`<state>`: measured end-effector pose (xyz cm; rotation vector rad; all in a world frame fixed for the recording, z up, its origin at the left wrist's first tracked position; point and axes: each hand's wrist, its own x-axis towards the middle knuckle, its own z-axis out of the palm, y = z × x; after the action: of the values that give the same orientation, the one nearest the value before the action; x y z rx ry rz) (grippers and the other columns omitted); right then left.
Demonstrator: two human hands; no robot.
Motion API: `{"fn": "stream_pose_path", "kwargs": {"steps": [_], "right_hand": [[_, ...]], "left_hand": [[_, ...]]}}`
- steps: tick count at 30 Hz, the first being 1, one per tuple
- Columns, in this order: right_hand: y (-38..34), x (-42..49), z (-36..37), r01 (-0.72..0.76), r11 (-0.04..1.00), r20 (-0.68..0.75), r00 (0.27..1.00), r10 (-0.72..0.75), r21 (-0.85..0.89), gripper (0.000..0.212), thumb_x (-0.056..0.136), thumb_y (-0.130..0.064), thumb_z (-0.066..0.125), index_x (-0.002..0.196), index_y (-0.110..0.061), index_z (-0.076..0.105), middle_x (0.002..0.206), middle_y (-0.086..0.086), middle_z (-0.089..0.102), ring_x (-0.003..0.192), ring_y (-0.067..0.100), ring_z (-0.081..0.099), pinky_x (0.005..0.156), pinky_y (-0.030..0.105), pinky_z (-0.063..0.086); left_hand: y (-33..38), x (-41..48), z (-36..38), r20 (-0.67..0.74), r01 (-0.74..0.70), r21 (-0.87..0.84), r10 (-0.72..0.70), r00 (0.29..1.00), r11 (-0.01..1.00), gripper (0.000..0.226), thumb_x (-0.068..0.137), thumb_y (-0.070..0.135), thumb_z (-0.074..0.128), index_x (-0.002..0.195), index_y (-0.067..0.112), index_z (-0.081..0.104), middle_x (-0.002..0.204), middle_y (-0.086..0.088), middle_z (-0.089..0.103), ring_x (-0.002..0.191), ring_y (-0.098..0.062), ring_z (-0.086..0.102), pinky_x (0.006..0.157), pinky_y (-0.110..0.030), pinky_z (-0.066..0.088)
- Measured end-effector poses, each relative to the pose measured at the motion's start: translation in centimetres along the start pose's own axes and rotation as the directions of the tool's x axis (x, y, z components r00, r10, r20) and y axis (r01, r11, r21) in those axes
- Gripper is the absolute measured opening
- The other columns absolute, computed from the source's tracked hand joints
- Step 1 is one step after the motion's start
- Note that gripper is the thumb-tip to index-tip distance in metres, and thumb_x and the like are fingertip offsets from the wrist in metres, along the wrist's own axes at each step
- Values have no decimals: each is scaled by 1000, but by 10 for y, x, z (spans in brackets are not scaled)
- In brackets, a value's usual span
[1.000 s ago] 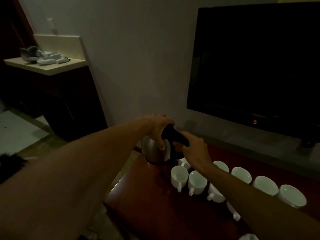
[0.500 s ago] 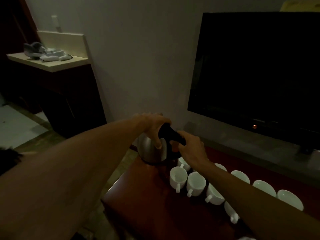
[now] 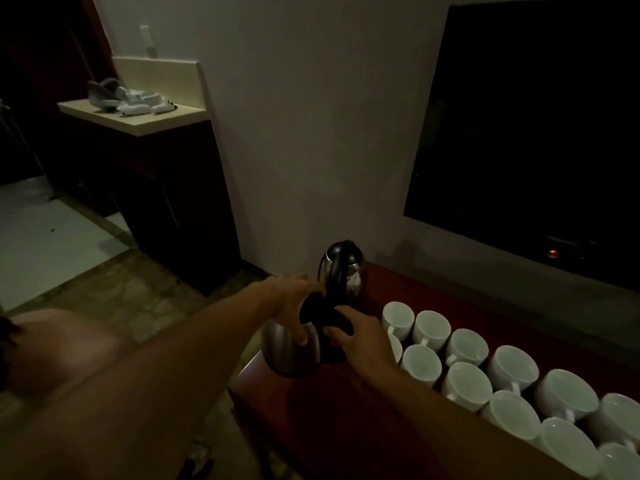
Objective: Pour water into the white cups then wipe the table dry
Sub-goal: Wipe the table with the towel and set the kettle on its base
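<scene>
Our left grip (image 3: 292, 304) holds the steel body of the kettle (image 3: 287, 355), fingers over the top and thumb on the side. Our right grip (image 3: 360, 337) is curled round its black handle. The kettle is at the left corner of the table (image 3: 329, 431), just beside the nearest cups (image 3: 464, 386); we cannot tell if it stands there or is lifted.

We see no water in any cup (the light is poor, so we are not certain), and the kettle is not above one. We judge that the pouring is not yet begun and that all the wiping is left.

The table edge is very near the kettle, so a slip to the left would go to the floor. A second kettle (image 3: 344, 268) stands close behind it, by the wall, and the TV (image 3: 536, 133) hangs over the far side. The cups touch in two tight rows; the free room is the bare strip on our side.
</scene>
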<state>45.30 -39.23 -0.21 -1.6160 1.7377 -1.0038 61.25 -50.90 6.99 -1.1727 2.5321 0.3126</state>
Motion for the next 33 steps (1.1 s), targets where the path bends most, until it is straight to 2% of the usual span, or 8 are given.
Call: {"fn": "stream_pose_path", "kwargs": {"steps": [3, 13, 17, 22, 27, 30, 33], "right_hand": [[14, -2, 15, -63, 997, 14, 998, 63, -37, 31, 92, -34, 67, 122, -32, 63, 112, -8, 70, 101, 10, 65, 89, 38, 54], [49, 3, 48, -177, 981, -1, 984, 177, -84, 32, 94, -34, 66, 125, -32, 60, 113, -8, 69, 101, 7, 65, 92, 37, 53], [52, 4, 54, -183, 975, -18, 983, 182, -123, 32, 94, -35, 65, 125, -30, 60, 111, -8, 69, 97, 6, 64, 87, 33, 54], [48, 12, 52, -175, 966, 20, 983, 182, -190, 36, 94, -35, 64, 128, -23, 59, 113, -3, 68, 102, 14, 64, 89, 39, 53], [48, 7, 43, -174, 964, 17, 983, 181, -201, 44, 94, -39, 64, 134, -26, 55, 120, -3, 67, 110, 15, 63, 93, 37, 52], [51, -1, 29, -181, 966, -35, 983, 178, -182, 49, 93, -42, 64, 139, -28, 52, 126, -4, 64, 114, 11, 60, 89, 28, 49], [53, -14, 3, -191, 968, -170, 972, 164, -161, 50, 93, -49, 62, 138, -30, 53, 131, -8, 59, 117, 7, 54, 84, 21, 38]], "left_hand": [[-5, 11, 21, 58, 2, -2, -2, 998, 1000, 101, 60, 53, 88, 145, 42, 34, 144, 3, 38, 130, -27, 41, 102, -51, 44], [-18, 53, 62, 134, -86, 12, 83, 987, 996, 105, 63, 49, 88, 148, 40, 28, 145, 2, 37, 127, -27, 44, 102, -49, 47], [-25, 62, 68, 139, -100, 21, 96, 986, 995, 109, 63, 50, 87, 150, 40, 23, 151, 4, 28, 133, -28, 39, 104, -51, 45], [-29, 59, 73, 139, -91, 50, 83, 987, 995, 114, 68, 53, 84, 154, 42, 11, 156, 0, 18, 137, -32, 36, 105, -52, 44], [-29, 47, 66, 109, -93, 91, 83, 991, 992, 115, 73, 54, 82, 157, 38, 5, 160, -4, 9, 144, -34, 24, 110, -52, 39], [-22, 46, 46, 89, -102, 169, 88, 992, 980, 115, 73, 63, 77, 157, 39, 2, 161, -5, 9, 146, -34, 20, 111, -57, 36], [-4, 48, 30, 46, -108, 193, 100, 994, 975, 113, 72, 74, 69, 155, 44, -1, 165, 0, 2, 149, -33, 14, 112, -68, 24]]}}
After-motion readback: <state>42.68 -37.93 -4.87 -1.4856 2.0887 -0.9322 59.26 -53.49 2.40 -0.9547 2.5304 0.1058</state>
